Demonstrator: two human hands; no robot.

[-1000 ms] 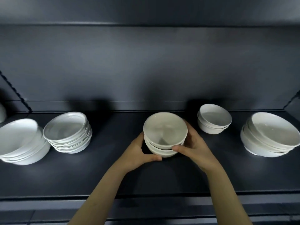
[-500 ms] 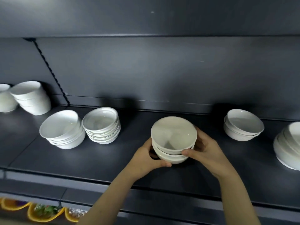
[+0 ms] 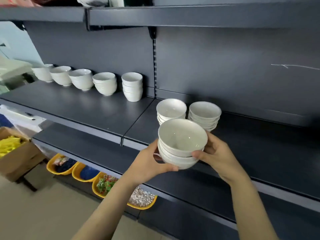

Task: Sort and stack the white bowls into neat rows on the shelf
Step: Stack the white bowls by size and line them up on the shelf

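Note:
I hold a small stack of white bowls (image 3: 181, 144) in both hands, lifted in front of the dark shelf's (image 3: 259, 146) front edge. My left hand (image 3: 149, 161) cups its left and underside; my right hand (image 3: 216, 153) grips its right side, thumb on the lower bowl. Just behind it two stacks of white bowls stand side by side on the shelf, the left stack (image 3: 170, 110) and the right stack (image 3: 204, 115). Further left, a row of several white bowl stacks (image 3: 105, 83) runs along the back of the neighbouring shelf section (image 3: 69, 108).
A vertical slotted upright (image 3: 154, 66) divides the two shelf sections. An upper shelf (image 3: 173, 14) hangs overhead. Below, yellow baskets (image 3: 83, 174) with goods sit on the floor level, and a cardboard box (image 3: 15, 153) with yellow items stands at the left.
My view has swung left and the held stack has risen off the shelf and moved left, now in front of the two standing stacks. The bowls at the right have left the view.

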